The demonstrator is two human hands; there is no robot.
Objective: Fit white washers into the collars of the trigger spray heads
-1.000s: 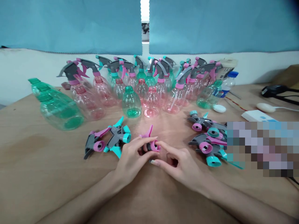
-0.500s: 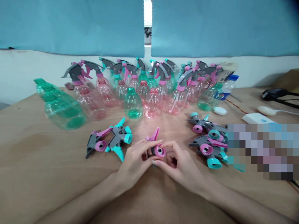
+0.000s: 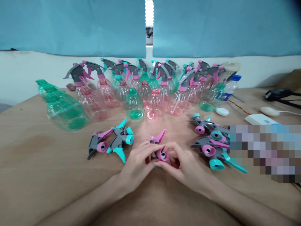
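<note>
Between my two hands is a grey and pink trigger spray head (image 3: 162,154), its pink collar facing me and its pink trigger pointing up and away. My left hand (image 3: 138,160) is closed around its body from the left. With thumb and forefinger, my right hand (image 3: 183,163) grips the collar from the right. The lower body of the spray head is hidden by my fingers. Left of my hands lie a pink-collared spray head (image 3: 100,145) and turquoise ones (image 3: 121,139). A pile of spray heads (image 3: 209,141) lies to the right.
Uncapped bottles, such as a green one (image 3: 134,105) and a pink one (image 3: 154,105), stand beyond my hands. Several bottles with spray heads (image 3: 178,97) fill the back. Green bottles (image 3: 67,113) are at the left. A blue-capped drink bottle (image 3: 230,88) and white box (image 3: 261,119) are right.
The spray head has turned slightly between my fingers, its collar and trigger shifting a little to the right. Both hands keep their grip, and the view has shifted slightly.
</note>
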